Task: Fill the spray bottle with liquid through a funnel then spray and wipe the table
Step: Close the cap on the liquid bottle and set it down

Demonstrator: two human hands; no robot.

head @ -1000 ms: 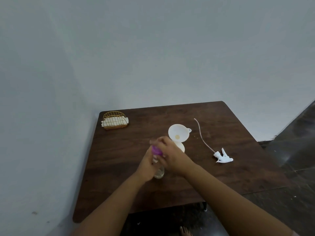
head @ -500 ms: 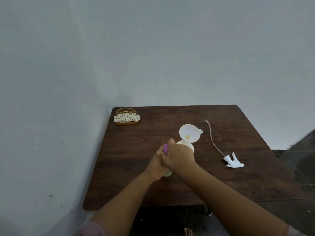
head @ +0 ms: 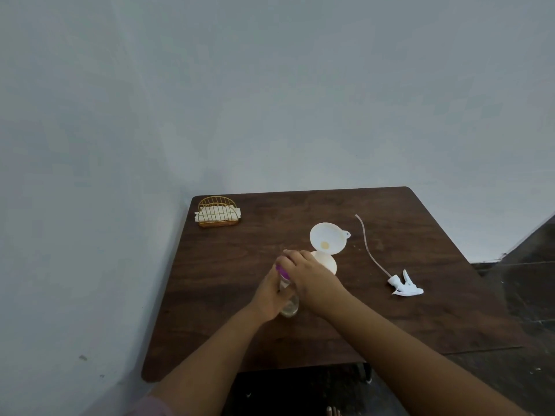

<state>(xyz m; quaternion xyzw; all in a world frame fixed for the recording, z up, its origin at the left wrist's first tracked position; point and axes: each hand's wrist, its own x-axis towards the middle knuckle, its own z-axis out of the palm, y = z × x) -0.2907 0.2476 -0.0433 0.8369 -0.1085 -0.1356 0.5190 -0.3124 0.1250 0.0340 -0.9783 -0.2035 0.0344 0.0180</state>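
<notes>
A dark wooden table [head: 420, 319] stood against a grey wall. Near its middle I saw my left hand [head: 267, 298] gripping a clear bottle [head: 289, 306] and my right hand [head: 306, 273] clasped over its purple cap [head: 281, 271]. Just behind stood the white spray bottle [head: 326, 262] with the funnel [head: 329, 238] in its neck. The sprayer [head: 405, 286] lay to the right, a napkin holder [head: 218, 212] far left.

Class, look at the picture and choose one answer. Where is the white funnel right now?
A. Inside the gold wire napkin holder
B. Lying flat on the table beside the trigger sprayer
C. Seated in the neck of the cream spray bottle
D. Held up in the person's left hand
C: the funnel sits tilted in the top of the cream spray bottle, while the trigger sprayer lies apart on the table.
</notes>
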